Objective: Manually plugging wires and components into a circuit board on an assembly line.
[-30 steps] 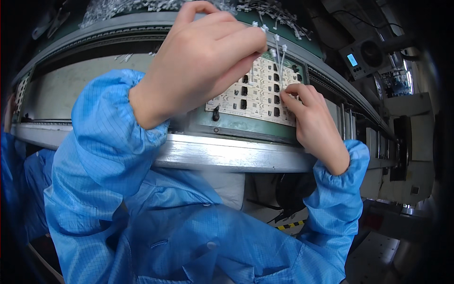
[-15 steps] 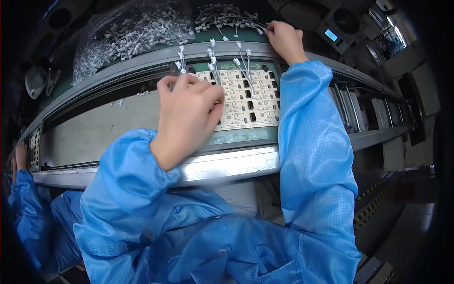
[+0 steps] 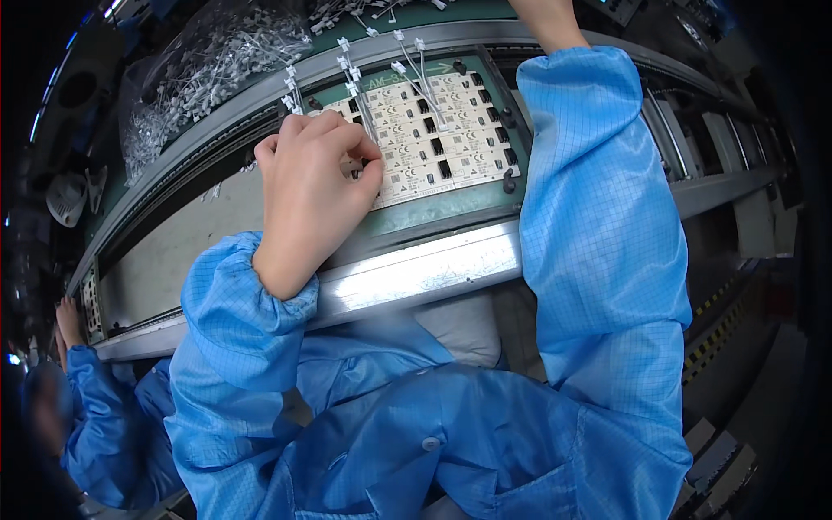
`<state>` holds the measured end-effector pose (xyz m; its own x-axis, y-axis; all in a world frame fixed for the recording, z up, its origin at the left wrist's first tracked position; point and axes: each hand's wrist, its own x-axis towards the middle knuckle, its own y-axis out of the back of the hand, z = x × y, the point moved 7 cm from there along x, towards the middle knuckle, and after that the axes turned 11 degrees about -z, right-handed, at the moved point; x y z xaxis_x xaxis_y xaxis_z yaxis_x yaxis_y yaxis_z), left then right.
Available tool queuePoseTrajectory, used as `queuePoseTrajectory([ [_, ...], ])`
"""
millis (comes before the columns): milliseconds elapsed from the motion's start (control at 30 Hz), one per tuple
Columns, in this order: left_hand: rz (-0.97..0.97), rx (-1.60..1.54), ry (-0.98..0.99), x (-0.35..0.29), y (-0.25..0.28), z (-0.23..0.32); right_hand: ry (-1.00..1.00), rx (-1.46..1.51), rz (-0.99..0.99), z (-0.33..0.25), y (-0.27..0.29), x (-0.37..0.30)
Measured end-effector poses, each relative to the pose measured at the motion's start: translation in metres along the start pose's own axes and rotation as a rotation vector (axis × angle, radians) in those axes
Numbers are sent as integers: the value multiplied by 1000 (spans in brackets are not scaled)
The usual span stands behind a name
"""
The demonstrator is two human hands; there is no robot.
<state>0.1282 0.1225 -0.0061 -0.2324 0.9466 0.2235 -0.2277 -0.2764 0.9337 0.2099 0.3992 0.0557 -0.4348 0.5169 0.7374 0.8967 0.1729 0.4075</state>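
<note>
Right hand has stretched beyond the top edge, grip unseen; left hand (image 3: pixel 312 186) pinches a thin white wire lead (image 3: pixel 362 117) over the pale panel of small circuit boards (image 3: pixel 442 139), just right of its fingertips.

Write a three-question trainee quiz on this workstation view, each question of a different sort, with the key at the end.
1. True or false: the left hand rests on the white circuit board panel, fingers curled at its near left corner.
2. Multiple choice: where does the right forearm reach? A) down to the metal rail; B) up past the far edge of the panel, its hand out of view; C) to the co-worker's sleeve at lower left.
3. Fill in: the clear bag of small wired parts lies to the ______ of the panel.

Key: 1 true; 2 B; 3 left.
</note>
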Motion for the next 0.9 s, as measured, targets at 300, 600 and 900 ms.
queuePoseTrajectory([
  [300, 1, 23, -4, -4, 1, 6, -47, 120, -36, -15, 8, -15],
  [600, -43, -28, 18, 0, -2, -1, -40, 102, -36, -10, 11, -23],
  [900, 55, 196, -122, -6, 5, 20, -32, 178, -93, -18, 8, -25],
])
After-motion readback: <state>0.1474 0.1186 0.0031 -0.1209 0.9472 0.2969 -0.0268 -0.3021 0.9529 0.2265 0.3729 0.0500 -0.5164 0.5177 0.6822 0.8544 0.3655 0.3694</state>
